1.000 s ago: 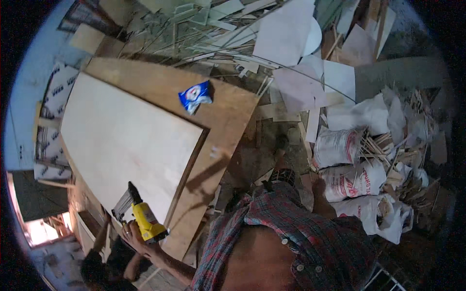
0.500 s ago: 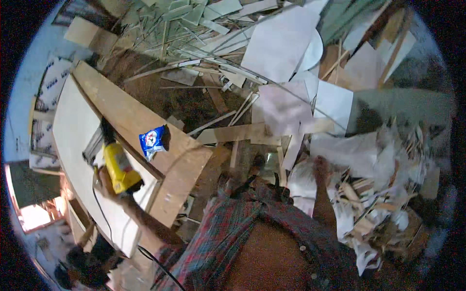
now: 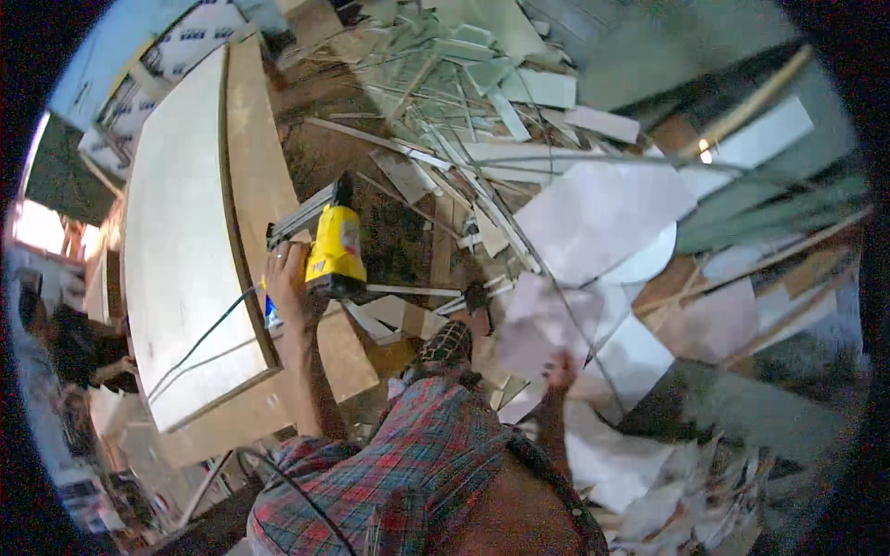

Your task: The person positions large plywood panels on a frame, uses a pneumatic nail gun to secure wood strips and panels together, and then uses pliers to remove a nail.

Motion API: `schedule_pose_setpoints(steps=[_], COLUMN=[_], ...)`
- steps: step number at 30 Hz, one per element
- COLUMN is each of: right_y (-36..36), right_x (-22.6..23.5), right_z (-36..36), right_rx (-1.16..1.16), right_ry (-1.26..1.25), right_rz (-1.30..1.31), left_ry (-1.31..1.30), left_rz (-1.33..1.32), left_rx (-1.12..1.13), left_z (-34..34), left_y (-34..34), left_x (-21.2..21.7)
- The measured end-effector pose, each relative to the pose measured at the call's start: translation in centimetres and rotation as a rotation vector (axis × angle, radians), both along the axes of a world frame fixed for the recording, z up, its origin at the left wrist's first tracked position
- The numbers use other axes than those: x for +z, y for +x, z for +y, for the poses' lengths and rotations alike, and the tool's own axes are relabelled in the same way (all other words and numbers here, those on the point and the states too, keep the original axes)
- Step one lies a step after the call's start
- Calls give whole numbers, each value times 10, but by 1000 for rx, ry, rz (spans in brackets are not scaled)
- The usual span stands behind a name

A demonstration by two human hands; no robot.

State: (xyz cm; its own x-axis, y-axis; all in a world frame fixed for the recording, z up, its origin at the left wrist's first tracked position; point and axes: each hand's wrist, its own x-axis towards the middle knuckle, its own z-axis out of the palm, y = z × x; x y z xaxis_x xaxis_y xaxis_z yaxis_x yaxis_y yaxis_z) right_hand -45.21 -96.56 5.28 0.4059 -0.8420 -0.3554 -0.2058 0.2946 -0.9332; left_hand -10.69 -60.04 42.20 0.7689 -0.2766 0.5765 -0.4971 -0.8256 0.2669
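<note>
My left hand (image 3: 290,281) is closed round the handle of a yellow and black nail gun (image 3: 336,248). Its long grey magazine points toward the far left. A thin cord trails from near that hand across a large pale panel (image 3: 185,241), which lies on a bench of plywood (image 3: 248,130). Most of a blue packet (image 3: 271,312) is hidden behind my left wrist. Over by the white sheet offcuts on the right hangs my right hand (image 3: 559,371); its fingers are small and blurred, so whether they hold anything does not show.
Wood strips and board scraps (image 3: 501,93) cover the floor ahead. White sheets (image 3: 607,218) lie to the right, with crumpled wrapping and shavings (image 3: 667,491) nearer me. A black hose (image 3: 297,491) runs over my left sleeve. Another person (image 3: 42,343) is partly visible at far left.
The view has swung round. My left hand has carried the nail gun rightward from over the pale panel, past the plywood's edge. My right hand has moved out beside the white sheets.
</note>
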Motion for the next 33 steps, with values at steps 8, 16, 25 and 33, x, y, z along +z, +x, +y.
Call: schedule_pose_setpoints(steps=[8,16,25,33], right_y=[296,475,659,961], right_x=[145,180,131,197], right_z=[6,-60,-43,-21], right_rx=[1211,1298,1904,1889], right_ry=[-344,82,-148,139], right_rz=[-178,-248,37,-290], left_ry=[-58,-144,97,38], left_rz=[106,389,280,191], left_rx=[-48,-81,125,440], left_z=[-90,-152,-143,-78], left_y=[131,172,371,577], left_x=[-17,-7,-7,-37])
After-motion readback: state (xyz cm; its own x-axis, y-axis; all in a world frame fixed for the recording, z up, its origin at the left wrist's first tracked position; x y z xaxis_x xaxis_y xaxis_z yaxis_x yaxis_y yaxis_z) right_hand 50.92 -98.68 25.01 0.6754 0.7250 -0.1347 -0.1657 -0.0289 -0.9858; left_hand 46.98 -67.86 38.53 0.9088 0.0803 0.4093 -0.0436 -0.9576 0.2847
